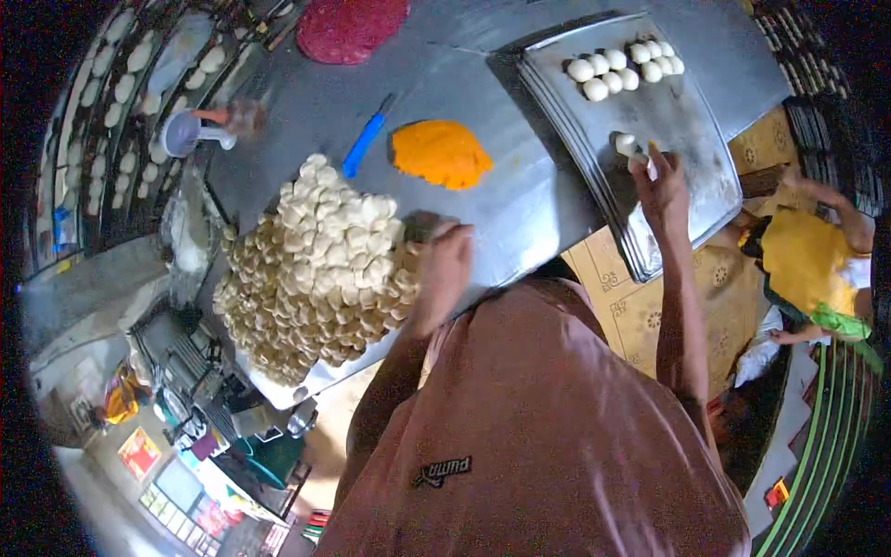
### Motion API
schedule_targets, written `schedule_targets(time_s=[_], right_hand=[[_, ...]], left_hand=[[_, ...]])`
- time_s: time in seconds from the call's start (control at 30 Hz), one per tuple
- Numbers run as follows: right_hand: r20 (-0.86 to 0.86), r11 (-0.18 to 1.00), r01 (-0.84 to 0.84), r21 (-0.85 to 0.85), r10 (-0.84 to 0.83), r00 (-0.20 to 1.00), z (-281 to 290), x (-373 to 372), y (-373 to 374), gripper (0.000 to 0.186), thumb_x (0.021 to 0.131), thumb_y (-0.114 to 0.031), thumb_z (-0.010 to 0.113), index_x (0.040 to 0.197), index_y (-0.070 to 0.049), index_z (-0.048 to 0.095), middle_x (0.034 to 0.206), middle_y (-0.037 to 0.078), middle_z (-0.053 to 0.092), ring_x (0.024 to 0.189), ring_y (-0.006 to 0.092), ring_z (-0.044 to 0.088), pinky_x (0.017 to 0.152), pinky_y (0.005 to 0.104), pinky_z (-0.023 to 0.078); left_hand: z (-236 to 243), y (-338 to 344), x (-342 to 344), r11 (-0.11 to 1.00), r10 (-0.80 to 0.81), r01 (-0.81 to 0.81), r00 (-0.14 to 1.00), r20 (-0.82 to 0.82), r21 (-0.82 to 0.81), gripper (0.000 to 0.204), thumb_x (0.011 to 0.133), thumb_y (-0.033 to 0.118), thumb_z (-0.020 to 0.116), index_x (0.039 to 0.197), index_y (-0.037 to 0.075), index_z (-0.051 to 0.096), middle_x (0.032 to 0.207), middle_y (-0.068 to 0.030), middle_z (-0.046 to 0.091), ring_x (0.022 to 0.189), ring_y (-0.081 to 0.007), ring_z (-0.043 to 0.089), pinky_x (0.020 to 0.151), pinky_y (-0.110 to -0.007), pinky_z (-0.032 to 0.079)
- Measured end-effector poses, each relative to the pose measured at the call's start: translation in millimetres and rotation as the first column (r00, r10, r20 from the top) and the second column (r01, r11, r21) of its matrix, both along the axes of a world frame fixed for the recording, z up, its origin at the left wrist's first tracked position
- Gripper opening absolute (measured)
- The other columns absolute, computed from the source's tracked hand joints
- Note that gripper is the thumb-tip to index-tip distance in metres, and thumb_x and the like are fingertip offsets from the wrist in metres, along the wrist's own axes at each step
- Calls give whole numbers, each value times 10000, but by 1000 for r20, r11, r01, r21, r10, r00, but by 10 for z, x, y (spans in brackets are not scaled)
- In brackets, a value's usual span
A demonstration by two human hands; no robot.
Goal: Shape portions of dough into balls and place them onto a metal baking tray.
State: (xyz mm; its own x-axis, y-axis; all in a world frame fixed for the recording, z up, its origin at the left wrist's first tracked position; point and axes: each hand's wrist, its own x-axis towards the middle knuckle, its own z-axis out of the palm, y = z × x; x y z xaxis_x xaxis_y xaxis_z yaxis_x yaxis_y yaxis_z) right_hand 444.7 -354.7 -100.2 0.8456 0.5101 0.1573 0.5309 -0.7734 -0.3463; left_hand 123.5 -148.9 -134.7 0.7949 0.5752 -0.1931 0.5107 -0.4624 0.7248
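Note:
My right hand (665,190) is over a stack of metal baking trays (687,144), its fingers closed around a small white dough ball (639,164). Just beyond the fingertips, another white dough ball (626,143) lies on the top tray. Two groups of round dough balls (613,74) sit near that tray's far end. My left hand (447,265) is curled at the right edge of a large heap of flattened pale dough pieces (334,251); what it holds, if anything, is hidden. An orange mound of filling or dough (440,154) lies beyond it on the metal table (520,204).
A blue-handled tool (365,144) lies beside the orange mound. A pink-red mound (351,28) sits at the far edge. Racks of dough pieces (111,111) stand at left, near a white mug-like container (182,133). A person in yellow (812,255) is at right.

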Motion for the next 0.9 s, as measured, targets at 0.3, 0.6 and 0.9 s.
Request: schedule_targets(time_s=[0.3,0.6,0.9], right_hand=[[-278,869,-426,253,487,828,-319,-1371,751,183,852,-104,681,1026,-64,720,942,135,674,829,318,675,714,389,550],[60,778,-604,173,603,795,-748,-1570,1448,137,842,-150,695,954,-70,700,953,80,668,802,321,633,675,413,542],[89,807,-548,218,543,835,-924,-1537,1627,170,838,-206,741,922,-66,691,843,37,673,738,249,649,604,384,526]], left_hand=[[149,609,-460,956,-173,224,951,-255,190,279,893,205,688,1138,84,634,1120,-153,670,1013,-340,653,870,-426,518],[-3,230,-420,525,507,-234,858,80,-818,292,981,122,629,1255,24,627,1029,-80,696,895,-128,669,729,-268,570],[-629,-26,-482,468,532,-378,842,-86,-799,229,925,106,701,1135,26,655,1128,-68,665,984,-149,645,861,-308,556]])
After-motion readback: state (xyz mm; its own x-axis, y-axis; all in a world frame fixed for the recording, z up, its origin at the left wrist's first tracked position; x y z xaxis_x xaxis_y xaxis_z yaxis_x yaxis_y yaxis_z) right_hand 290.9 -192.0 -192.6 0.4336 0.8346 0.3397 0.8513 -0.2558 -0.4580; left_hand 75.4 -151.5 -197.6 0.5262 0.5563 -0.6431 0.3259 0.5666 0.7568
